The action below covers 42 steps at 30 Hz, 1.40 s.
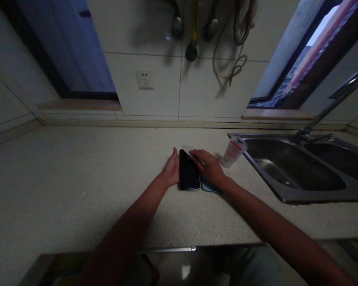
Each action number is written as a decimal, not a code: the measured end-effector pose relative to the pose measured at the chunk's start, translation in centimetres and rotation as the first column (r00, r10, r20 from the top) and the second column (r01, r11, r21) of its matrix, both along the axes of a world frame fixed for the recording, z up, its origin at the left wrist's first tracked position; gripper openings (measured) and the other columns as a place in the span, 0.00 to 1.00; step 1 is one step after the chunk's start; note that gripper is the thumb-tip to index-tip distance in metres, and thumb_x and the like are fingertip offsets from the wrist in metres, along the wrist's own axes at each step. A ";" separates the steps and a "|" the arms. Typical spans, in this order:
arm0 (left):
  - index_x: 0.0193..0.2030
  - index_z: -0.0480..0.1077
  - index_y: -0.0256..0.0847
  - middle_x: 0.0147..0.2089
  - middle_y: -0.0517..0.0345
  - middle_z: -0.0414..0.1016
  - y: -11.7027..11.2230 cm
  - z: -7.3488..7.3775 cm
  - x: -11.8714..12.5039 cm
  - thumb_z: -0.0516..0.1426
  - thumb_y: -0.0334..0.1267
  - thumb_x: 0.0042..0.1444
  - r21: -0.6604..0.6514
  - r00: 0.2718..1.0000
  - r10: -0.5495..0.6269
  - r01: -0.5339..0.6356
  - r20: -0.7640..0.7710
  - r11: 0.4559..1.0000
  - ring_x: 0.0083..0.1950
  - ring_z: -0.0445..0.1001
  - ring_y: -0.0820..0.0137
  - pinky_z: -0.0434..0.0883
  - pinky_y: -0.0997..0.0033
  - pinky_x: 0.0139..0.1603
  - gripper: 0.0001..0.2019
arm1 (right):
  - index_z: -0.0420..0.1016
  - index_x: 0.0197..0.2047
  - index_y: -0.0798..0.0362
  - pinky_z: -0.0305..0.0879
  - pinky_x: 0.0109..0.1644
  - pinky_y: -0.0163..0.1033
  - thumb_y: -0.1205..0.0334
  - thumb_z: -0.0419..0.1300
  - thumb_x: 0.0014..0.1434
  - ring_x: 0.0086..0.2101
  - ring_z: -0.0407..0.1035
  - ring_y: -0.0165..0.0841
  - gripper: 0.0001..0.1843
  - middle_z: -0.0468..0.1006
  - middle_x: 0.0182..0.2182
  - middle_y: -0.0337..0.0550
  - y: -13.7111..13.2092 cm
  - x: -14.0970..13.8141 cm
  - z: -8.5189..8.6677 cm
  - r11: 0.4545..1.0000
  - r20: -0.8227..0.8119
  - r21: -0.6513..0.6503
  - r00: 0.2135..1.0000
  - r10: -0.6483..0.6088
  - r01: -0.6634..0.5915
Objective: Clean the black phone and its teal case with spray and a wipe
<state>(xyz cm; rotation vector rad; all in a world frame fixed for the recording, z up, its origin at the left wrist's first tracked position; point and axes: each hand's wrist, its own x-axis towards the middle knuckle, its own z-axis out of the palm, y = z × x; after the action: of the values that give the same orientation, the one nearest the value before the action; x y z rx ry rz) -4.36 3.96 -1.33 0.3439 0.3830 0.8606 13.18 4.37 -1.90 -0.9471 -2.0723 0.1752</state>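
A black smartphone (188,172), screen up, is at the middle of the counter. My left hand (171,169) holds it along its left edge, thumb pointing up and away; its other fingers are mostly hidden by the phone. Over the upper right of the screen, my right hand (208,166) is closed in a pinch. What sits in those fingertips is too small and dark to name. A thin pale piece shows just beyond the phone's top edge. Partly under my right hand lies a flat blue-grey item (210,186), perhaps a phone case.
A clear plastic cup (234,151) with red print leans by the steel double sink (282,197) on the right, under a tall faucet (331,103). The speckled counter (77,171) runs to a tiled wall with a socket (144,79) and hanging hoses (193,35).
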 end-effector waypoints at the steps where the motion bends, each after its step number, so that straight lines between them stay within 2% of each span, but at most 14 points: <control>1: 0.59 0.71 0.34 0.47 0.38 0.81 0.0 0.0 0.1 0.41 0.63 0.65 -0.001 1.000 0.005 -0.005 -0.006 1.000 0.48 0.80 0.51 0.70 0.49 0.56 0.36 | 0.77 0.57 0.47 0.71 0.55 0.53 0.57 0.54 0.69 0.50 0.74 0.43 0.17 0.81 0.49 0.51 0.0 -0.1 -0.1 1.000 0.048 -0.003 0.998 0.029 -0.029; 6: 0.57 0.72 0.34 0.44 0.41 0.81 0.1 0.0 0.4 0.41 0.63 0.66 -0.007 0.999 0.037 -0.037 -0.039 0.999 0.47 0.80 0.53 0.72 0.53 0.54 0.36 | 0.74 0.61 0.48 0.66 0.61 0.59 0.58 0.57 0.68 0.58 0.70 0.46 0.20 0.77 0.57 0.54 -0.4 -0.6 -0.1 0.993 0.202 0.007 0.973 0.111 -0.115; 10: 0.55 0.73 0.33 0.42 0.41 0.81 0.2 0.0 0.3 0.41 0.63 0.66 -0.032 0.997 0.047 -0.049 -0.055 0.998 0.46 0.80 0.52 0.73 0.54 0.51 0.36 | 0.73 0.61 0.51 0.67 0.61 0.57 0.57 0.55 0.69 0.58 0.70 0.45 0.20 0.77 0.57 0.55 -0.8 -0.8 0.2 0.987 0.258 0.015 0.954 0.150 -0.159; 13: 0.54 0.73 0.32 0.43 0.39 0.81 0.2 0.0 0.2 0.41 0.65 0.65 -0.069 0.996 0.061 -0.066 -0.072 0.995 0.45 0.81 0.51 0.74 0.53 0.50 0.38 | 0.77 0.55 0.52 0.71 0.57 0.52 0.57 0.52 0.71 0.52 0.75 0.43 0.17 0.81 0.50 0.54 -1.5 -1.0 0.9 0.959 0.280 0.032 0.923 0.263 -0.283; 17: 0.57 0.72 0.31 0.47 0.35 0.81 0.3 -0.2 0.0 0.40 0.65 0.65 -0.049 0.994 0.091 -0.094 -0.068 0.994 0.48 0.80 0.51 0.73 0.52 0.53 0.39 | 0.80 0.43 0.53 0.72 0.48 0.45 0.57 0.51 0.71 0.41 0.77 0.39 0.17 0.84 0.37 0.49 -2.7 -1.3 1.9 0.887 0.319 0.024 0.845 0.430 -0.460; 21: 0.59 0.71 0.29 0.49 0.34 0.80 0.4 -0.7 -0.1 0.39 0.65 0.64 -0.008 0.997 0.068 -0.069 -0.035 0.998 0.50 0.80 0.50 0.70 0.51 0.58 0.41 | 0.79 0.33 0.52 0.67 0.41 0.41 0.54 0.51 0.72 0.33 0.74 0.35 0.21 0.81 0.28 0.45 -3.4 -1.5 1.8 0.850 0.371 0.000 0.789 0.489 -0.527; 25: 0.60 0.70 0.29 0.50 0.33 0.80 0.5 -0.9 0.0 0.39 0.65 0.64 0.021 0.998 0.052 -0.052 -0.020 0.998 0.52 0.79 0.50 0.69 0.51 0.59 0.41 | 0.75 0.27 0.53 0.62 0.37 0.39 0.53 0.50 0.72 0.28 0.70 0.32 0.24 0.77 0.23 0.43 -3.3 -1.4 1.3 0.857 0.421 0.064 0.793 0.441 -0.511; 28: 0.58 0.71 0.30 0.49 0.35 0.80 0.5 -0.7 0.0 0.38 0.65 0.65 0.016 0.994 0.090 -0.089 -0.056 0.996 0.50 0.79 0.51 0.71 0.51 0.57 0.40 | 0.75 0.28 0.55 0.63 0.37 0.40 0.55 0.51 0.72 0.29 0.70 0.34 0.23 0.77 0.24 0.45 -2.8 -1.2 1.3 0.866 0.424 0.159 0.825 0.375 -0.475; 32: 0.56 0.72 0.30 0.45 0.37 0.81 0.3 0.0 -0.1 0.38 0.64 0.65 -0.041 0.989 0.078 -0.084 -0.123 0.996 0.47 0.80 0.51 0.73 0.53 0.52 0.39 | 0.78 0.37 0.56 0.67 0.41 0.42 0.59 0.51 0.71 0.35 0.73 0.37 0.17 0.81 0.33 0.50 -2.1 -0.9 1.4 0.919 0.387 0.190 0.886 0.253 -0.346; 35: 0.54 0.73 0.31 0.42 0.39 0.81 0.2 0.4 0.0 0.39 0.66 0.64 -0.079 0.992 0.054 -0.063 -0.111 0.995 0.46 0.80 0.51 0.73 0.53 0.50 0.40 | 0.78 0.47 0.55 0.70 0.47 0.45 0.60 0.51 0.71 0.41 0.74 0.40 0.15 0.82 0.41 0.53 -1.7 -0.7 1.3 0.965 0.347 0.180 0.930 0.120 -0.192; 38: 0.55 0.73 0.33 0.42 0.40 0.81 0.0 0.6 0.1 0.39 0.65 0.64 -0.065 0.997 0.047 -0.051 -0.053 0.997 0.46 0.80 0.53 0.73 0.54 0.52 0.39 | 0.75 0.55 0.55 0.71 0.53 0.52 0.58 0.52 0.70 0.48 0.74 0.45 0.17 0.80 0.48 0.57 -1.3 -0.5 1.0 0.987 0.321 0.151 0.947 0.004 -0.056; 42: 0.56 0.72 0.33 0.44 0.40 0.81 0.0 0.4 0.0 0.39 0.65 0.65 -0.051 0.999 0.033 -0.035 -0.032 0.998 0.46 0.80 0.54 0.72 0.53 0.54 0.38 | 0.70 0.62 0.54 0.69 0.59 0.57 0.55 0.52 0.70 0.56 0.70 0.48 0.22 0.76 0.55 0.59 -1.1 -0.4 0.4 0.993 0.295 0.111 0.953 -0.067 0.035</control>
<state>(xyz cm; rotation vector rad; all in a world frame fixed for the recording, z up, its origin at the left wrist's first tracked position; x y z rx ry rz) -4.32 3.94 -0.96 0.3043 0.4403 0.8778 12.76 3.29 -1.49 -1.0109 -2.3036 -0.1115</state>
